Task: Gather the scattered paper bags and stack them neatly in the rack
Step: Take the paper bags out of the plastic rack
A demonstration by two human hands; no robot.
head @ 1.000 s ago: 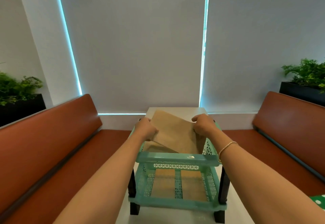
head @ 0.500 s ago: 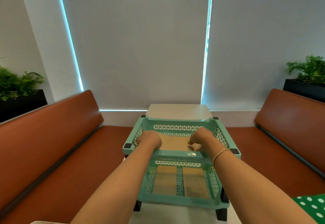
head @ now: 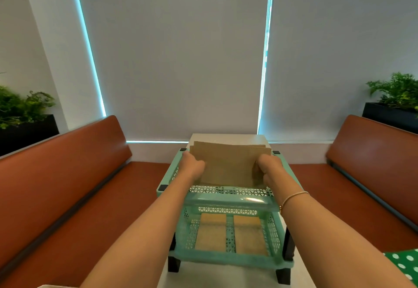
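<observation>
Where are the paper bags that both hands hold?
The paper bags stand upright in the rack's top tier, centre of view, between the left hand and right hand.

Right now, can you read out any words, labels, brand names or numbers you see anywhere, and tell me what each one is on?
None: no readable text shows anywhere in the head view.
The paper bags gripped by the left hand and right hand: plain brown, no print.
The green rack: only a cut-out triangle pattern, no label.
The paper bags on the lower tier: plain.
The green cloth: white dots only.
</observation>
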